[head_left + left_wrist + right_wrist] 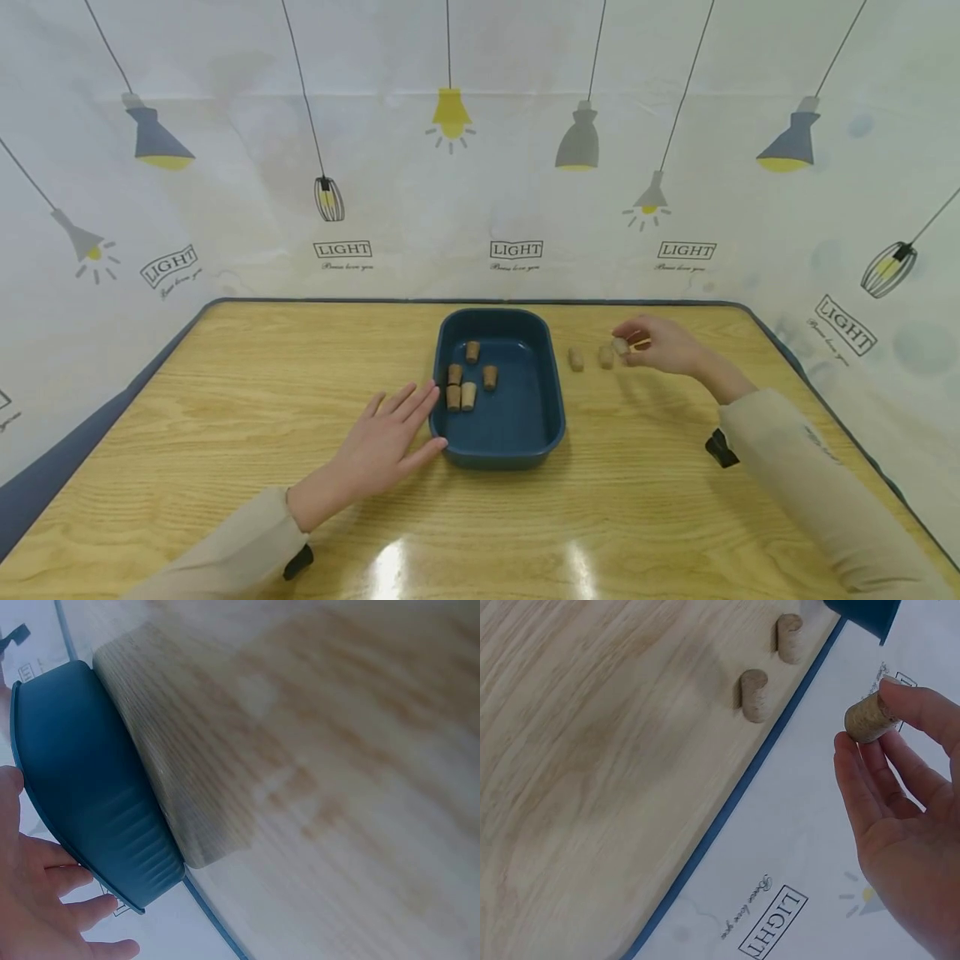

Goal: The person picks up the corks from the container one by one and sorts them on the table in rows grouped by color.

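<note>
A pale cork (870, 720) is pinched between the thumb and fingers of my right hand (662, 347), above the table right of the blue tray. Two more light corks stand close by: one cork (605, 357) just left of the hand, another cork (576, 359) nearer the tray. My left hand (386, 437) lies with fingers spread and straight against the left rim of the blue tray (525, 433). Inside the tray, on its left side, are several brown corks (490, 377) and one paler cork (468, 397).
The wooden table (247, 392) has a dark blue edge at the back and sides. Behind it hangs a pale backdrop (405, 200) printed with lamps and the word LIGHT. Black straps (722, 448) show at both sleeve cuffs.
</note>
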{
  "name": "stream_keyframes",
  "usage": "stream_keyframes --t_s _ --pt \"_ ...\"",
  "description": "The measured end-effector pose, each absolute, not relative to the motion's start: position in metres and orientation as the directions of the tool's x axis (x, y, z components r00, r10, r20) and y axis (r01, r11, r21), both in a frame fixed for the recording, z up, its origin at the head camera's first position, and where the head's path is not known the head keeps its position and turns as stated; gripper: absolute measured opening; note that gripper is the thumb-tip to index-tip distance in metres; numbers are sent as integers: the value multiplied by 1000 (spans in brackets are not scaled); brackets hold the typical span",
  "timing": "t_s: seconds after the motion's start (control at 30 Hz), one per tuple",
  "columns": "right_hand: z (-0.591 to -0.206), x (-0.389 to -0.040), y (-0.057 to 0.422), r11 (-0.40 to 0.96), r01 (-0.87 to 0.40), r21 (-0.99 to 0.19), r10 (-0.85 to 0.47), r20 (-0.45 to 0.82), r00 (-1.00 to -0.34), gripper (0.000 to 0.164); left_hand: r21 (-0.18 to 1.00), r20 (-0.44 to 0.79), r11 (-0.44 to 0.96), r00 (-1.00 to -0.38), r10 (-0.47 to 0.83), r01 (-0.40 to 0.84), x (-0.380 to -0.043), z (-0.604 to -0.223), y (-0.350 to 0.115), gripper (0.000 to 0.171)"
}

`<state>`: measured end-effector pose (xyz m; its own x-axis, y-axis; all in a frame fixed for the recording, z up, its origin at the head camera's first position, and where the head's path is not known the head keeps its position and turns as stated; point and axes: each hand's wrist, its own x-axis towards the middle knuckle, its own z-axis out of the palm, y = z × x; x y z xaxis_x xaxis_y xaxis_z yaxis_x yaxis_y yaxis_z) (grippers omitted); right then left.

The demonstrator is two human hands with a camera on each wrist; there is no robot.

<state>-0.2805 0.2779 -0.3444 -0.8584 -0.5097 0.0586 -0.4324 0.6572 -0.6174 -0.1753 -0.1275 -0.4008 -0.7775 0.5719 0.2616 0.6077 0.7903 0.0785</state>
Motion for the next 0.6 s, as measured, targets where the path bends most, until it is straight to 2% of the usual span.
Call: stream_keyframes --t_s 0.6 --pt "-386 -293 299 702 -345 -622 -423 26 -906 41 77 259 792 -779 571 606 -176 -400 -128 67"
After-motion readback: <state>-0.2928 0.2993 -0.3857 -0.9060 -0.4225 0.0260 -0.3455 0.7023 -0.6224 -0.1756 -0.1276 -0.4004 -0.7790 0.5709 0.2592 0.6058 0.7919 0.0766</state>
